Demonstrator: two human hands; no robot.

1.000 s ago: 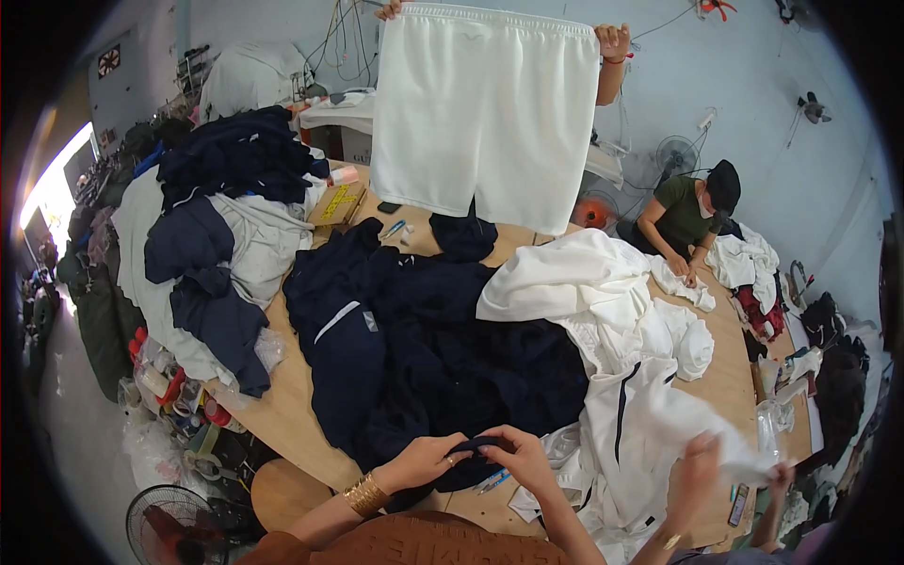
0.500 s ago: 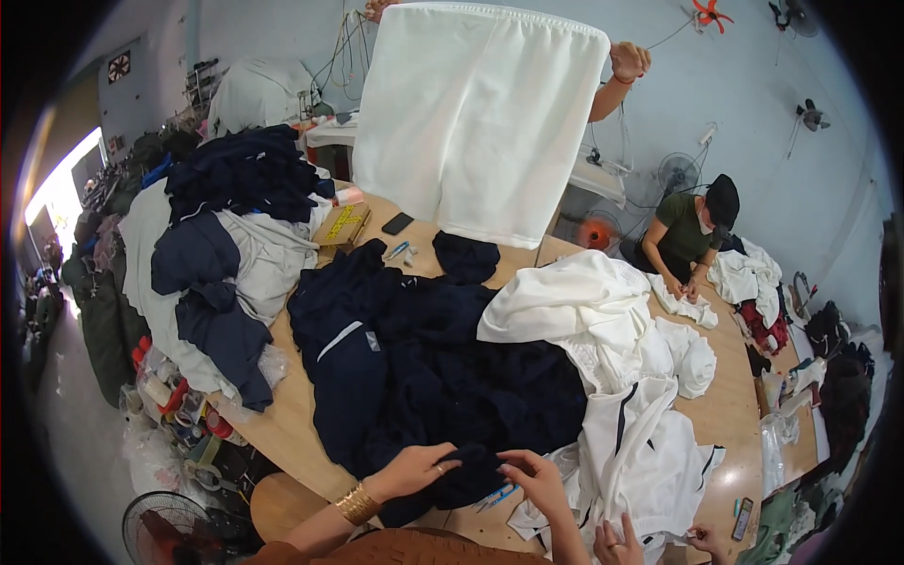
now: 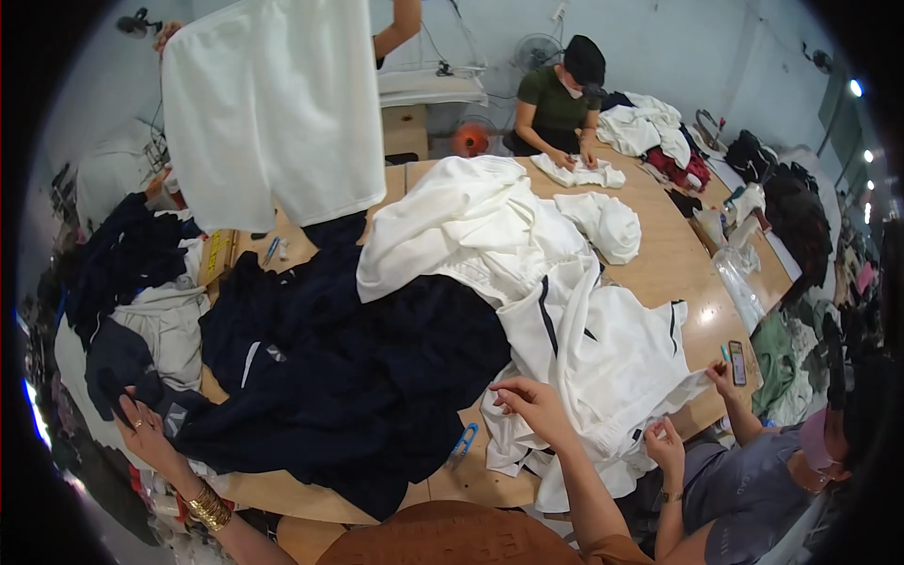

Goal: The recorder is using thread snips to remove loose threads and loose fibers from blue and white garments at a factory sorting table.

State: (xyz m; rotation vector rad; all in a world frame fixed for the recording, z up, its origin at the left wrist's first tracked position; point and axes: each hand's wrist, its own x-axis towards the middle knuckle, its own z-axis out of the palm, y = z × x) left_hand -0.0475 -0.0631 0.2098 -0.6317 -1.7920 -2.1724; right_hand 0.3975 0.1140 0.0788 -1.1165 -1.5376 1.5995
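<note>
One broad spread of navy cloth (image 3: pixel 348 330) fills the near middle of the desk (image 3: pixel 692 254), and it's the left grip (image 3: pixel 143 433) that has it, fingers clamped on a dark fold at the left end! The right grip (image 3: pixel 537 410), well apart, hangs over the line where navy meets white garments (image 3: pixel 603 344): fingers loosely bent, thumb and forefinger slightly apart, nothing seen between them. The cloth's main body lies between the two grips and to their far side.

Now the edges: a pointed flap reaches the near edge of the desk, and right of it blue snips (image 3: pixel 463 444) sit on a bare strip. Tight on the left, where a grey garment (image 3: pixel 165 330) crowds in. White fabric blocks the right; beyond it, open wood runs toward a phone (image 3: pixel 737 363). Far left, held-up white shorts (image 3: pixel 273 113) overhang.
</note>
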